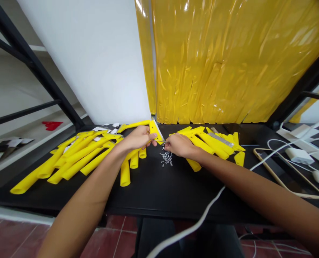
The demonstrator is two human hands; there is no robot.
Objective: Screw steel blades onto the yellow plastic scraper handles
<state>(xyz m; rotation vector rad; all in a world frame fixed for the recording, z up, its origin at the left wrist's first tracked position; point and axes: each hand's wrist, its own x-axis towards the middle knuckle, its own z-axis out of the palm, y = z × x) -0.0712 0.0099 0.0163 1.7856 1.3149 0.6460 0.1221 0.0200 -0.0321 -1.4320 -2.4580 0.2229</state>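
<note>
My left hand (141,138) is closed around a yellow scraper (154,132), its triangular head facing right with a pale blade edge along one side. My right hand (178,144) is closed in a pinch just right of the scraper head. A thin metal tool (163,142) runs from its fingertips to the scraper's lower corner; its exact kind is too small to tell. Below, between both hands, lies a small heap of silvery screws and nuts (167,158) on the black table (154,195).
Several yellow scrapers with tube handles (78,157) lie piled at left. More yellow pieces (215,143) and a metal strip (221,139) lie at right. A phone (288,173), chargers (299,156) and a white cable (191,227) occupy the right side. A yellow plastic curtain (224,61) hangs behind.
</note>
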